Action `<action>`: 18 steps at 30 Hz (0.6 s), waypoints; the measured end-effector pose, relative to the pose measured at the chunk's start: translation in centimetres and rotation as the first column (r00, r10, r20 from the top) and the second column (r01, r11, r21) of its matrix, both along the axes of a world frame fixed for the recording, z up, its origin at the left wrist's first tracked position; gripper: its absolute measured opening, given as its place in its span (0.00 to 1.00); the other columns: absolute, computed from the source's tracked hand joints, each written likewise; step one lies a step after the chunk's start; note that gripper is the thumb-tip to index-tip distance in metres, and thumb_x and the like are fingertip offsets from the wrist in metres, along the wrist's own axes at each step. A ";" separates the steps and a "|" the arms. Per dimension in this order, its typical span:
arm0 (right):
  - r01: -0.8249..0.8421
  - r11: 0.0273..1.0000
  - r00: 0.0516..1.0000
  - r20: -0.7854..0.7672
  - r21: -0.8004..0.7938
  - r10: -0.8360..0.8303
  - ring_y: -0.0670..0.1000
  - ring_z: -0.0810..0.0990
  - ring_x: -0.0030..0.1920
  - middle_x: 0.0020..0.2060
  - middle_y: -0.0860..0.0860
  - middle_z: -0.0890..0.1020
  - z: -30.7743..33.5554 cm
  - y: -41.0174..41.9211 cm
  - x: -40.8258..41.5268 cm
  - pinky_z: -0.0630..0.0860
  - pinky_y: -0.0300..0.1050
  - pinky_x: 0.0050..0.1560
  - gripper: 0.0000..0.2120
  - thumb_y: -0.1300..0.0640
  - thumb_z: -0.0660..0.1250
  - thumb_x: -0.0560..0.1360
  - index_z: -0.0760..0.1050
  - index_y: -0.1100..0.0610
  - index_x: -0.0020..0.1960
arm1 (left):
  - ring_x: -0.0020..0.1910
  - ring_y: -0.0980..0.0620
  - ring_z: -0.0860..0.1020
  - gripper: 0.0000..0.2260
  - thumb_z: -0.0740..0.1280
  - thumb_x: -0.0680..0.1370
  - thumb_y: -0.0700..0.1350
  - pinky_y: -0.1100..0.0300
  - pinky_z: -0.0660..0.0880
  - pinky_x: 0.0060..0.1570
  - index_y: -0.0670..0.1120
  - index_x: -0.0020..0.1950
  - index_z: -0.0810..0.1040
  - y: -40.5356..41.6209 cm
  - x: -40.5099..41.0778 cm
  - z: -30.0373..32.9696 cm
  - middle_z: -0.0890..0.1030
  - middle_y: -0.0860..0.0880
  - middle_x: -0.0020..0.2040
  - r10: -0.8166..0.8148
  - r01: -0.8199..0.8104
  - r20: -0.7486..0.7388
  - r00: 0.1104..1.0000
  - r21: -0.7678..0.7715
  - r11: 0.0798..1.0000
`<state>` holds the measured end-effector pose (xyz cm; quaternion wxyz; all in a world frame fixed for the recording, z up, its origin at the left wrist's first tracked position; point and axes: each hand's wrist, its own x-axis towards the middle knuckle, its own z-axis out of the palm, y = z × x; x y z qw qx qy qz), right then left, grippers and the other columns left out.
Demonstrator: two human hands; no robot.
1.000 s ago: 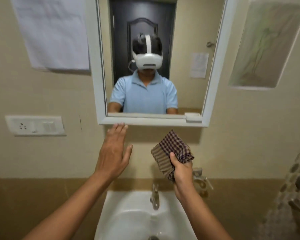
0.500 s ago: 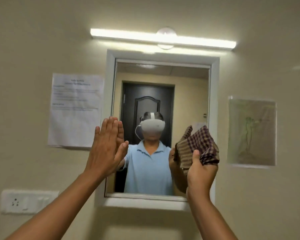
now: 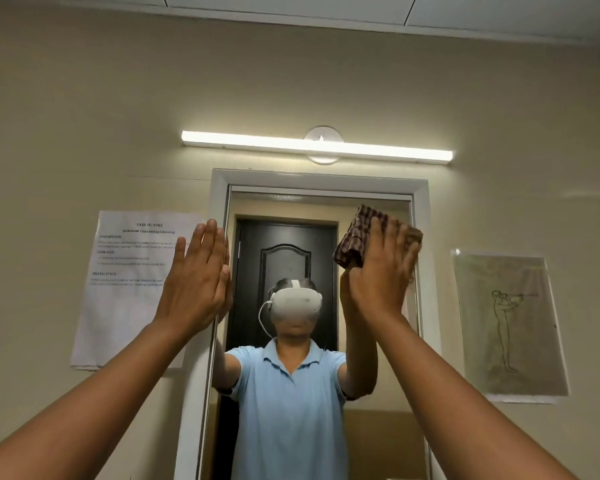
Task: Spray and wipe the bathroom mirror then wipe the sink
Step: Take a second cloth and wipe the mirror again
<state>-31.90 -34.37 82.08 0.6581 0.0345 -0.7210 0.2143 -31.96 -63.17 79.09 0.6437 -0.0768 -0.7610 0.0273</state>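
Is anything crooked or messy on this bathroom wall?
Yes. The white printed paper sheet left of the white-framed mirror hangs tilted and its bottom edge curls off the wall. The long white tube light also slopes down to the right, though the wide lens may exaggerate that.

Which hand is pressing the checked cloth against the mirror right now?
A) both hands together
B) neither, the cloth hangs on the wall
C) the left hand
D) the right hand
D: the right hand lies flat over the checked cloth at the upper right part of the mirror, while the left hand is bare and open at the mirror's left edge.
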 end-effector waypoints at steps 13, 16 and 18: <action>0.028 0.902 0.999 0.001 0.432 -0.032 0.56 0.32 0.77 0.78 0.56 0.36 2.4 -8.7 -1.1 0.33 0.59 0.75 0.46 0.26 0.43 0.74 0.38 0.55 0.79 | 0.80 0.46 0.48 0.27 0.48 0.82 0.49 0.48 0.47 0.78 0.42 0.80 0.50 -0.8 -0.7 0.1 0.50 0.43 0.81 -0.050 0.046 -0.083 0.995 -0.056 0.997; 0.057 0.849 0.998 -0.042 0.525 -0.042 0.55 0.35 0.78 0.79 0.56 0.40 2.1 -9.5 -1.6 0.32 0.57 0.75 0.39 0.33 0.45 0.78 0.40 0.54 0.80 | 0.80 0.47 0.49 0.27 0.48 0.82 0.49 0.46 0.49 0.78 0.42 0.80 0.51 -0.9 -0.7 0.0 0.51 0.43 0.81 -0.059 0.054 -0.085 0.995 -0.056 0.997; 0.107 0.821 0.994 -0.085 0.560 -0.071 0.55 0.40 0.79 0.79 0.56 0.44 2.3 -8.6 -2.1 0.36 0.56 0.76 0.36 0.37 0.49 0.80 0.43 0.54 0.80 | 0.80 0.47 0.49 0.27 0.49 0.82 0.49 0.46 0.50 0.78 0.42 0.80 0.52 -0.9 -0.7 0.0 0.51 0.43 0.81 -0.065 0.060 -0.088 0.994 -0.058 0.997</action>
